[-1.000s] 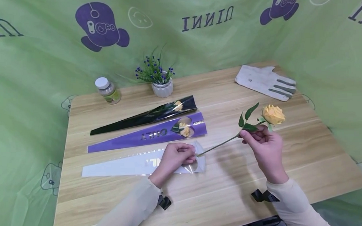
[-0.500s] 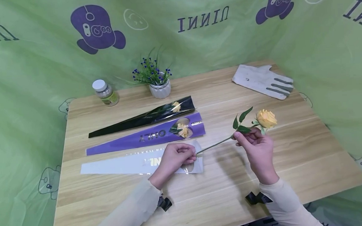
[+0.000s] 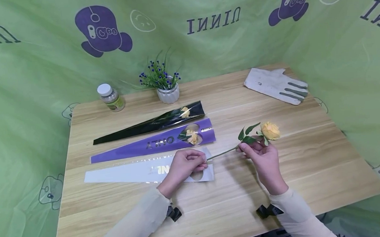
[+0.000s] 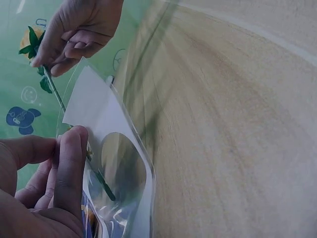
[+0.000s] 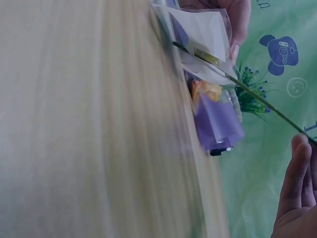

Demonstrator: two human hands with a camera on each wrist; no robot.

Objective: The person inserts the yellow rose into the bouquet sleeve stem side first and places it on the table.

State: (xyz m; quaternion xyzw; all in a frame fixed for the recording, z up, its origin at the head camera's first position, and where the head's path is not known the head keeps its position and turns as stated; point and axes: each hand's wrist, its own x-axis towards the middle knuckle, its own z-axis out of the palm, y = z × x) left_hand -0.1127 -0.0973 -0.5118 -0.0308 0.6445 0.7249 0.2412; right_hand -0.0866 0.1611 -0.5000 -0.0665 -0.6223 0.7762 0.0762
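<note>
In the head view my right hand (image 3: 264, 160) pinches a yellow rose (image 3: 270, 130) by its green stem, just below the bloom and leaves. The stem slants down left to the mouth of a white flower sleeve (image 3: 115, 174), whose upper edge my left hand (image 3: 184, 166) pinches. Through the clear window in the left wrist view, the stem's cut end (image 4: 106, 186) shows inside the sleeve. From the right wrist view, the stem (image 5: 270, 105) passes into the sleeve's held-up mouth (image 5: 200, 25). My left fingers cover part of the sleeve's lettering.
Beyond the white sleeve lie a purple sleeve (image 3: 124, 152) and a black sleeve (image 3: 139, 130), each with a yellow rose inside. A lidded jar (image 3: 112, 98) and a potted plant (image 3: 168, 94) stand at the back. One work glove (image 3: 273, 84) lies at back right.
My right hand has moved left and slightly down the view with the rose, so less stem shows outside the sleeve. The left hand keeps its pinch in about the same place.
</note>
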